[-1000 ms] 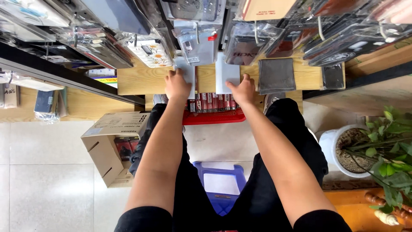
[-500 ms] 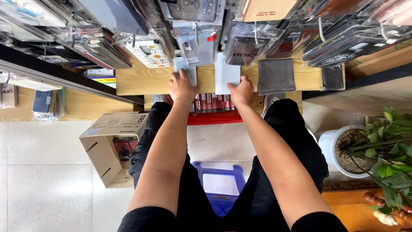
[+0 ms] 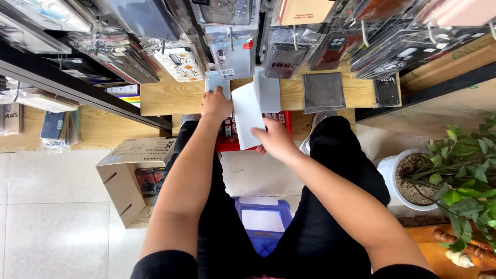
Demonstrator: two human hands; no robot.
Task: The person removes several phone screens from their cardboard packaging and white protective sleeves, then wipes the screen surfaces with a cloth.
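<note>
The pale wooden desk (image 3: 170,98), under racks of hanging packaged phone cases, carries one grey square cloth (image 3: 323,92), with one open brown cardboard box (image 3: 129,181) and one white plant pot (image 3: 395,173) on the tiled floor beside it. One flat white rectangular sheet (image 3: 247,116) is held tilted over the desk's front edge; it appears thin, light and flexible, likely to crease, best gripped at its lower edge. The right hand (image 3: 276,140) pinches that lower edge, while the left hand (image 3: 215,105) rests fingers curled on a small pale grey packet (image 3: 214,81); whether it grips cannot be told.
</note>
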